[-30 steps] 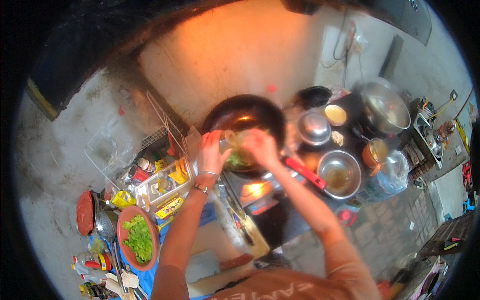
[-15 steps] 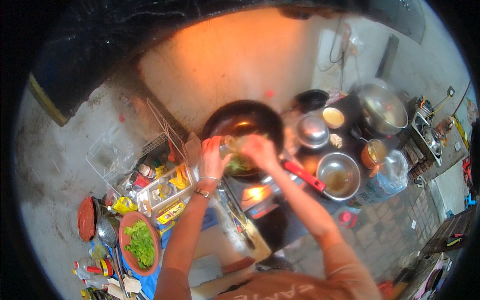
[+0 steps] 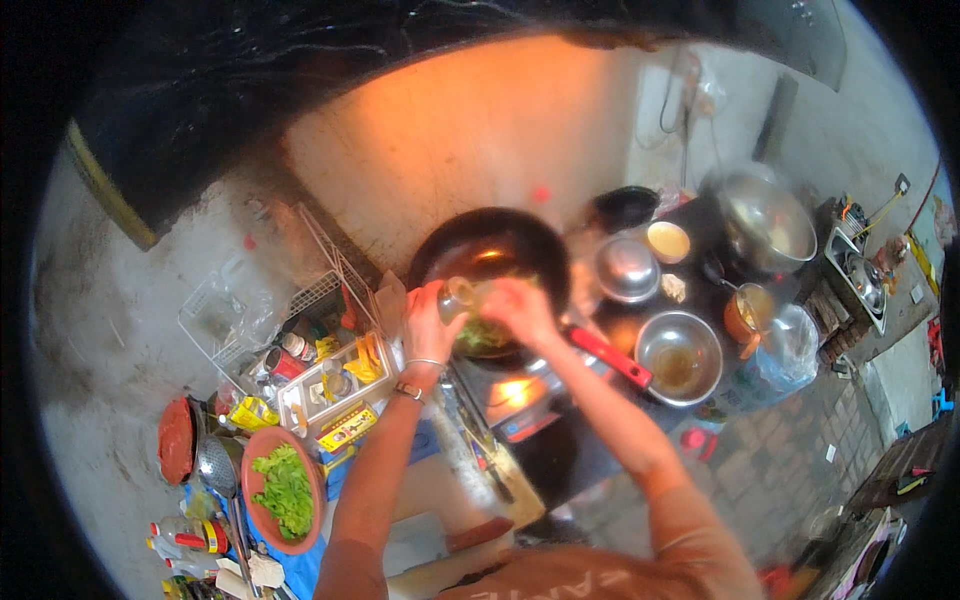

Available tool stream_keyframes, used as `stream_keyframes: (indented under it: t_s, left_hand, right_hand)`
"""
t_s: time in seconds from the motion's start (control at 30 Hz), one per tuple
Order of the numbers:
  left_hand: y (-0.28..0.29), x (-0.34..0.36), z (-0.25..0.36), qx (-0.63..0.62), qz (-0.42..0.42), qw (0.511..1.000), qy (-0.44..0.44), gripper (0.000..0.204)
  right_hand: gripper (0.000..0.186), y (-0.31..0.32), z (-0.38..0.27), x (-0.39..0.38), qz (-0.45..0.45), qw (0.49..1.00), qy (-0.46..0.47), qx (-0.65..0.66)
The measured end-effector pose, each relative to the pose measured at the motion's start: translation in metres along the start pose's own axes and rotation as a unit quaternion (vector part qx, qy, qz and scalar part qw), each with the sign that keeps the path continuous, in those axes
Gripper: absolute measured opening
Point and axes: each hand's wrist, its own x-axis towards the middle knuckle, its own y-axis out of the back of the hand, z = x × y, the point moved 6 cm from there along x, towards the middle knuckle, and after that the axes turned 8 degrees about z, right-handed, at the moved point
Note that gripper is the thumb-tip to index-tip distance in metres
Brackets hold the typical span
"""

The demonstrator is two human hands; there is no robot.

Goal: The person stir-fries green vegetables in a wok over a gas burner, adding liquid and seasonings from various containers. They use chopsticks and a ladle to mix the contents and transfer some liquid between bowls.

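A dark counter (image 3: 565, 465) bore a steel bowl (image 3: 701, 345), a steel dome (image 3: 627, 268), a cream bowl (image 3: 668, 258) and an orange pot (image 3: 738, 322); the stove (image 3: 530, 425) supported the wok (image 3: 440, 250). A blue-covered surface (image 3: 301, 571) held a pink bowl (image 3: 319, 500) of greens (image 3: 288, 485). The paved floor (image 3: 800, 425) carried a white scrap (image 3: 830, 453), well apart from the stove, in the right part of the view.

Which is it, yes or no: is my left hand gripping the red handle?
No, your left hand holds a small container at the left of the wok, while the red handle lies farther right.
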Motion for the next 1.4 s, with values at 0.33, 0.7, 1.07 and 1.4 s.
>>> stream_keyframes:
  t_s: [0.33, 0.7, 1.07, 1.4]
  left_hand:
    - [0.015, -0.04, -0.042, -0.137, 0.081, 0.957, 0.244, 0.053]
    - [0.045, -0.065, -0.043, -0.252, 0.117, 0.911, 0.306, 0.058]
    - [0.038, -0.07, -0.043, -0.274, 0.133, 0.907, 0.29, 0.052]
    - [0.028, -0.071, -0.047, -0.277, 0.123, 0.903, 0.303, 0.058]
  right_hand:
    - [0.046, 0.019, -0.036, 0.004, -0.021, 0.833, 0.427, -0.353]
    - [0.034, -0.016, -0.024, 0.02, -0.23, 0.503, 0.556, -0.621]
    - [0.037, -0.012, -0.028, 0.037, -0.198, 0.742, 0.412, -0.491]
    - [0.053, 0.002, -0.044, 0.039, -0.093, 0.931, 0.151, -0.321]
